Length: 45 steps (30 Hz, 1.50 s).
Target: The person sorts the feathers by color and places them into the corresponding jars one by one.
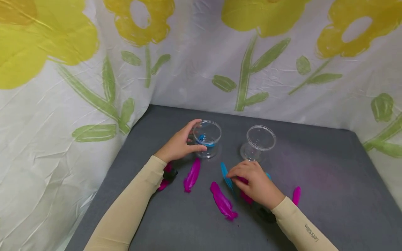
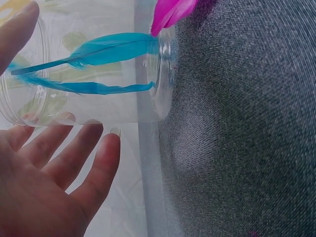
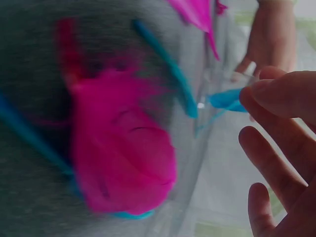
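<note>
My left hand (image 1: 180, 143) holds a clear plastic jar (image 1: 207, 153), with the thumb and fingers on opposite sides of it. Two blue feathers (image 2: 108, 49) stand inside that jar, plainest in the left wrist view. Over the table, my right hand (image 1: 257, 183) hovers with thumb and index finger close together; no feather shows in its grasp. Just beyond those fingertips a blue feather (image 1: 224, 170) lies on the table. Magenta feathers (image 3: 128, 153) lie below the right hand, overlapping another blue feather (image 3: 34, 133). Part of this pile is hidden in the head view.
A second clear jar (image 1: 260, 139) stands to the right, beyond my right hand. Loose magenta feathers (image 1: 221, 200) are scattered across the grey table (image 1: 176, 226). More magenta and dark feathers (image 1: 169, 174) lie beside the left wrist. A flower-printed curtain (image 1: 194, 76) hangs behind.
</note>
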### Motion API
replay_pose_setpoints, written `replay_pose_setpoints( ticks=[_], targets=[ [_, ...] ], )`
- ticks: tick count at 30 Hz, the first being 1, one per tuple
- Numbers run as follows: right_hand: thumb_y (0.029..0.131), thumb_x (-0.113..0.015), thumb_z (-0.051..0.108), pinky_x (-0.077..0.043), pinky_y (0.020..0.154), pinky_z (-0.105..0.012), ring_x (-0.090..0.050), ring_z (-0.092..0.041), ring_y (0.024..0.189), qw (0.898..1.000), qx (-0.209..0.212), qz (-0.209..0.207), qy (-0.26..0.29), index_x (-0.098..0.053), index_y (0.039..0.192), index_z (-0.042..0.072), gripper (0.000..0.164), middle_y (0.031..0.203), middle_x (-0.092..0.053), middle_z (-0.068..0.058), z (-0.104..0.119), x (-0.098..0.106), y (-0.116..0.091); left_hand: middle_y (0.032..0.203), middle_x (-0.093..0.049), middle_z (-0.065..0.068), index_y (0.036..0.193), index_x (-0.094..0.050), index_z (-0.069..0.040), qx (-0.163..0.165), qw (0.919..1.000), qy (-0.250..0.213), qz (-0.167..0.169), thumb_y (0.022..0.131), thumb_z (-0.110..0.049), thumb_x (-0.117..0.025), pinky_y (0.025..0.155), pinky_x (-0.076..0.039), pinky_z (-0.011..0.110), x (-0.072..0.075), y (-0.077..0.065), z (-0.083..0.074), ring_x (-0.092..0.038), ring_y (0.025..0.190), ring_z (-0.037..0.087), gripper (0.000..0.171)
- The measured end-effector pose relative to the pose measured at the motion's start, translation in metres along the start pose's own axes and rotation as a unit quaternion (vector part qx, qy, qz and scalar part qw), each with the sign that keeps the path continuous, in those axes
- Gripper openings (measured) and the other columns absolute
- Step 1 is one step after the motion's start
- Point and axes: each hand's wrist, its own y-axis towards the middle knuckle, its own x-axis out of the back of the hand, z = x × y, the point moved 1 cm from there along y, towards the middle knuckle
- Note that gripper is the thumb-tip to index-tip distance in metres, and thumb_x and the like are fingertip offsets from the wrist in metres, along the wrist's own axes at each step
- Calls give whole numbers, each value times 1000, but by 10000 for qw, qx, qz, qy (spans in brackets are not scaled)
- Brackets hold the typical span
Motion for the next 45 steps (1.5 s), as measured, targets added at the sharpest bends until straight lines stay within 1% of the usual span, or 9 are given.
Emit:
replay_pose_setpoints(
  ticks=[5,9,13,19,24,29,33,40,45],
  targets=[
    [89,-85,0,-48,97,-45,-69,-10,109,9985,378,264,-310,-82,105,22,28,106,-78,14,0,-6,-4,172,-41,-5,169,-25,-39,25,10000,1,-25,88,-54,-88,114,-54,48,2,-1,1,-51,152,28,104],
    [88,-85,0,-49,99,-43,-69,-10,110,9962,579,471,-454,-82,105,23,29,106,-78,14,0,-9,-6,171,-42,-6,169,-25,-40,34,10000,17,-35,88,-55,-88,115,-54,49,2,-1,2,-51,152,28,104],
    [86,-86,0,-51,101,-43,-69,-10,111,9942,678,610,-573,-82,103,23,28,108,-78,13,-1,-11,-10,172,-41,-7,169,-24,-42,26,10000,58,-14,87,-57,-87,114,-55,49,1,1,1,-51,152,28,104],
    [86,-87,0,-53,93,-37,-68,-11,111,9922,782,663,-713,-81,99,22,26,110,-78,11,-2,-14,-12,172,-42,-6,169,-24,-43,54,9999,87,6,88,-57,-87,114,-55,49,0,2,-1,-50,153,28,104],
    [87,-87,0,-52,92,-34,-68,-11,111,9899,862,711,-868,-81,97,23,25,112,-78,10,-3,-17,-12,172,-41,-6,169,-23,-43,88,9999,112,3,87,-57,-88,114,-55,49,-1,2,0,-50,153,27,105],
    [84,-86,-2,-53,94,-35,-66,-13,114,9822,1090,838,-1281,-81,98,25,31,116,-77,8,-2,-17,-11,172,-41,-6,169,-23,-44,83,9999,87,3,87,-58,-87,114,-54,50,0,2,1,-50,153,29,105],
    [82,-86,-2,-54,95,-36,-65,-13,115,9771,1252,837,-1502,-81,98,26,33,119,-76,7,-1,-18,-9,173,-41,-6,169,-23,-44,46,10000,46,6,87,-57,-87,114,-54,50,0,2,2,-50,153,30,105],
    [86,-88,3,-53,90,-33,-66,-14,112,9722,1420,811,-1674,-81,95,27,27,118,-76,6,-1,-19,-7,172,-41,-6,169,-22,-45,51,10000,19,46,88,-58,-87,113,-55,50,0,2,1,-49,154,29,105],
    [85,-89,5,-52,90,-33,-66,-15,114,9627,1606,866,-1996,-80,96,29,29,120,-76,6,1,-19,-6,172,-41,-6,170,-23,-42,23,10000,50,47,88,-56,-87,113,-55,50,0,1,-1,-49,154,29,105]
  ],
)
